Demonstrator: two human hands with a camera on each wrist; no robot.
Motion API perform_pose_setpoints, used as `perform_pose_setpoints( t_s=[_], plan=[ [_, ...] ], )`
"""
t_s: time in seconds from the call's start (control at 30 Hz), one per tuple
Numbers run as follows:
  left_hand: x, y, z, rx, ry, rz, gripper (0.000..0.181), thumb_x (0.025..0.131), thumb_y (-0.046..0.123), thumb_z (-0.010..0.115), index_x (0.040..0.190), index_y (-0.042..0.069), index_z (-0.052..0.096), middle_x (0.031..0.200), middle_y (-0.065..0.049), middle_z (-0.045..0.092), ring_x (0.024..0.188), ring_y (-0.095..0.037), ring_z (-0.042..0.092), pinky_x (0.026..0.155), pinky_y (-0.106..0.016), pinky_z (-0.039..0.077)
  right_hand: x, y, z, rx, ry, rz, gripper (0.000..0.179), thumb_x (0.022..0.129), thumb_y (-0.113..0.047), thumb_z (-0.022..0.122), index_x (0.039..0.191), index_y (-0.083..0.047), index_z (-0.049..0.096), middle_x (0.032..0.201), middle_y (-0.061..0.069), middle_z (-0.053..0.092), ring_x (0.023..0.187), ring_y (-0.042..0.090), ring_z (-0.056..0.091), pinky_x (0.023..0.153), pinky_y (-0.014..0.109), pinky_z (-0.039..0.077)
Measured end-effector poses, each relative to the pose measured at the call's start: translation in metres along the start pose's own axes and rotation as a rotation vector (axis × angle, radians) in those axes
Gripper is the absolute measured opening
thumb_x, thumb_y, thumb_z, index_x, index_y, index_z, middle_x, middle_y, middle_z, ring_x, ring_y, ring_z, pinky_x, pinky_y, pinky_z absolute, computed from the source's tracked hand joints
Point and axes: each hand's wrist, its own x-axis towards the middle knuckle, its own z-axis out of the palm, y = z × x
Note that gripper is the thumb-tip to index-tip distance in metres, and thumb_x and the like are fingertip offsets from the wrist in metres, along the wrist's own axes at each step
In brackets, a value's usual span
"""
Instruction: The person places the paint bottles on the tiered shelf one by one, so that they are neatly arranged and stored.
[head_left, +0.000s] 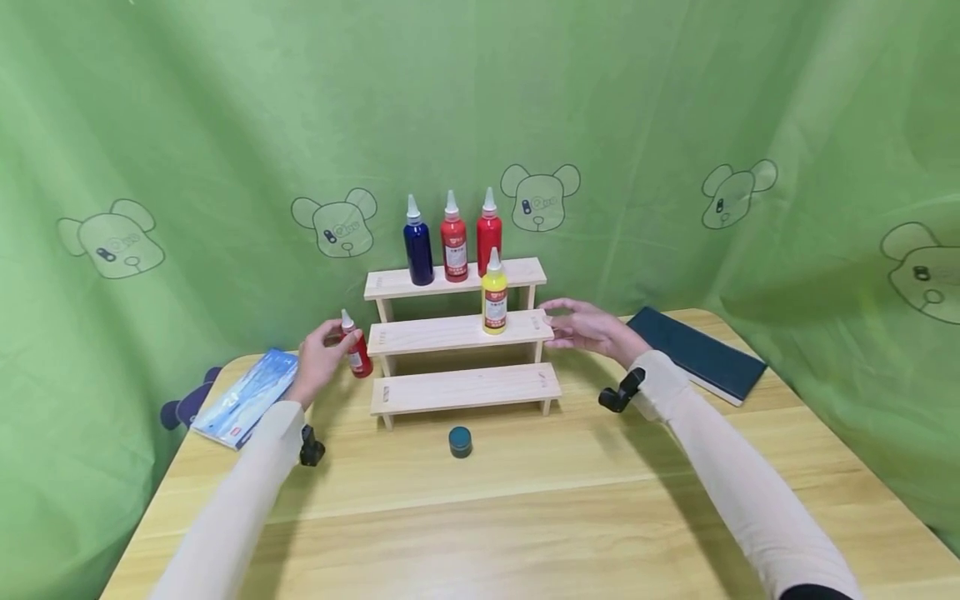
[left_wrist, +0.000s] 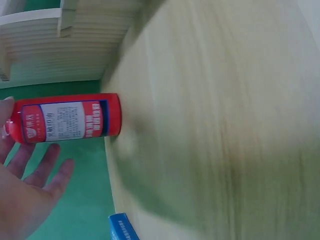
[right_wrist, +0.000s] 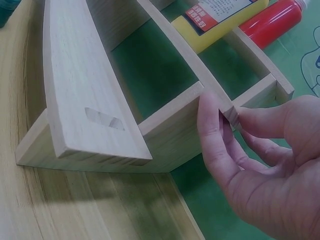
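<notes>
My left hand (head_left: pixel 318 363) pinches a red squeeze bottle (left_wrist: pixel 64 120) near its neck, to the left of a three-step wooden shelf (head_left: pixel 465 389). The bottle tilts slightly, its base close over the table. At the shelf's other side, my right hand (head_left: pixel 592 332) grips the right end of the middle step between thumb and fingers. A yellow squeeze bottle (head_left: pixel 495 302) stands on that step, towards its right. Along the top step stand a dark blue bottle (head_left: pixel 418 254), a labelled red bottle (head_left: pixel 455 250) and another red bottle (head_left: pixel 489 237).
In front of the shelf sits a small dark teal jar (head_left: pixel 461 442). A blue-and-white pad (head_left: pixel 251 398) lies at the table's left edge, with a purple object (head_left: pixel 193 402) beside it. A dark green book (head_left: pixel 697 354) lies on the right. Green curtain (head_left: pixel 630 100) hangs behind the table.
</notes>
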Motion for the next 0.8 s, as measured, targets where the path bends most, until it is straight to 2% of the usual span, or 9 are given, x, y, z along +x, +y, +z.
perform_pose_setpoints(
  t_s=[0.1,0.23,0.4,0.47,0.53,0.63,0.7,0.8],
  plan=[
    [-0.002,-0.005,0.002,0.001,0.006,0.011,0.044,0.100,0.021,0.073,0.137,0.000,0.061,0.134,-0.026,0.065,0.122,-0.041,0.063,0.107,-0.050,0.052,0.001,0.000,-0.001,-0.011,0.001,-0.003,0.053,0.108,-0.001,0.047,0.158,0.001,0.028,0.108,0.007,0.066,0.091,0.016,0.069,0.089,0.027,0.063],
    [-0.004,-0.009,0.001,0.024,-0.017,0.025,0.050,0.097,0.015,0.076,0.141,0.000,0.059,0.134,-0.026,0.065,0.119,-0.041,0.065,0.104,-0.048,0.053,0.002,-0.001,-0.001,-0.010,0.009,0.004,0.053,0.108,0.000,0.047,0.158,0.000,0.028,0.108,0.007,0.065,0.089,0.016,0.069,0.087,0.027,0.064],
    [-0.005,-0.010,0.000,0.021,-0.012,0.025,0.051,0.096,0.013,0.078,0.142,0.001,0.059,0.132,-0.026,0.067,0.115,-0.040,0.068,0.095,-0.032,0.056,0.002,-0.004,-0.001,-0.004,0.010,0.008,0.054,0.108,0.000,0.047,0.159,-0.001,0.028,0.108,0.008,0.066,0.088,0.016,0.069,0.096,0.033,0.062],
    [-0.006,-0.010,0.001,0.000,-0.014,0.014,0.052,0.096,0.012,0.077,0.143,0.001,0.058,0.133,-0.026,0.066,0.116,-0.039,0.068,0.093,-0.029,0.058,0.002,-0.005,0.000,0.000,0.015,0.009,0.054,0.108,0.000,0.047,0.159,-0.001,0.028,0.108,0.008,0.065,0.087,0.016,0.069,0.095,0.032,0.062],
    [-0.007,-0.010,0.001,-0.016,-0.022,0.002,0.053,0.097,0.012,0.076,0.145,0.001,0.056,0.134,-0.026,0.066,0.119,-0.040,0.067,0.096,-0.032,0.059,0.001,-0.005,0.000,0.009,0.017,0.011,0.054,0.108,0.001,0.047,0.158,0.000,0.028,0.108,0.009,0.065,0.088,0.017,0.068,0.091,0.030,0.063],
    [-0.009,-0.011,0.003,-0.038,-0.022,-0.020,0.056,0.098,0.012,0.075,0.148,0.001,0.053,0.136,-0.027,0.064,0.124,-0.041,0.063,0.104,-0.043,0.056,0.001,-0.005,0.001,0.014,0.007,0.013,0.054,0.108,0.002,0.046,0.158,0.002,0.027,0.108,0.009,0.065,0.089,0.017,0.068,0.088,0.027,0.064],
    [-0.011,-0.011,0.004,-0.048,-0.014,-0.029,0.060,0.097,0.013,0.076,0.150,0.001,0.049,0.139,-0.027,0.062,0.127,-0.041,0.061,0.109,-0.048,0.051,0.000,-0.004,0.001,0.013,0.000,0.014,0.053,0.108,0.002,0.045,0.158,0.003,0.026,0.108,0.009,0.065,0.090,0.017,0.068,0.089,0.028,0.063],
    [-0.012,-0.010,0.004,-0.087,0.001,-0.038,0.060,0.096,0.012,0.077,0.147,-0.002,0.048,0.141,-0.028,0.061,0.130,-0.041,0.058,0.114,-0.049,0.048,-0.001,-0.004,0.001,0.015,-0.005,0.012,0.054,0.108,0.002,0.046,0.158,0.003,0.026,0.108,0.009,0.065,0.091,0.017,0.068,0.094,0.031,0.062]
  ],
)
